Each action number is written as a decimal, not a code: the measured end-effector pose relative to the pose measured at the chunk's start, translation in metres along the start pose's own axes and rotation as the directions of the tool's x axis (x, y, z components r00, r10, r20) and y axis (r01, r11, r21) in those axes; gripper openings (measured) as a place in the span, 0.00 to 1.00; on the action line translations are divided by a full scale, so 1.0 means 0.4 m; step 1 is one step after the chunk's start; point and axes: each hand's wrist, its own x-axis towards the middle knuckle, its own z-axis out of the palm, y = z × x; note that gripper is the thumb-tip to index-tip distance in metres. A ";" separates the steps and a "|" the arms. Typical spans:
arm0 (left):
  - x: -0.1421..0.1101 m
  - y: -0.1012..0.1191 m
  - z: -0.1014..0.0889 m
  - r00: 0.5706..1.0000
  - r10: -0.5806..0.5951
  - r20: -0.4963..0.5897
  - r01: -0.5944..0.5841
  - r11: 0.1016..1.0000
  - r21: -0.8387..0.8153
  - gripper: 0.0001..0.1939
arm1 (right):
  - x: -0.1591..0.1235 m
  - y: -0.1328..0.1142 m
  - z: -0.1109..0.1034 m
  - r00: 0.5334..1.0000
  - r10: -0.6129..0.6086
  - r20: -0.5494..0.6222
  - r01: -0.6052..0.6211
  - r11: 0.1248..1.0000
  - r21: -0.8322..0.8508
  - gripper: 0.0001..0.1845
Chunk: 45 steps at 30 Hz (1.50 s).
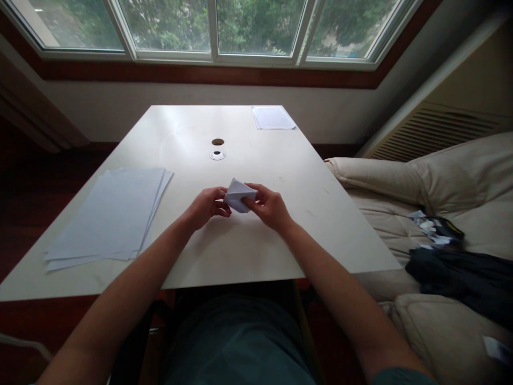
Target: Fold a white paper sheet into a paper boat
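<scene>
Folded paper (240, 195): a small, pointed, many-creased white piece, held up between both hands over the middle of the worktop (256, 251), nearer its front edge than its back.
Right hand (272, 207): narrow, pinching the paper's right side, thumb in front and fingers behind.
Left hand (205, 207): half-curled, fingers at the paper's left side; how firmly it grips, I cannot tell.
Paper stack (108, 211): loosely fanned white sheets along the left edge, reaching towards the front-left corner.
Grommet ring (217, 155): just in front of the round cable hole (217, 142), towards the back edge.
Sheets (273, 117): at the back-right corner.
Sofa (372, 174): beyond the right edge.
</scene>
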 end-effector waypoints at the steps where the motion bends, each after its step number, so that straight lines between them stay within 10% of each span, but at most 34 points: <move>1: -0.001 0.002 -0.001 0.999 0.002 0.034 -0.001 1.000 -0.028 0.18 | 0.002 0.004 0.001 1.000 0.019 -0.018 -0.018 1.000 0.020 0.26; 21: 0.000 -0.014 0.012 0.993 0.095 -0.075 -0.069 0.953 0.295 0.25 | 0.010 0.018 0.015 0.951 0.244 0.190 -0.290 0.916 0.277 0.22; 45: 0.001 -0.023 0.017 0.979 0.154 -0.133 -0.113 0.955 0.275 0.28 | -0.006 0.001 0.038 0.990 0.111 0.083 -0.127 0.969 0.213 0.22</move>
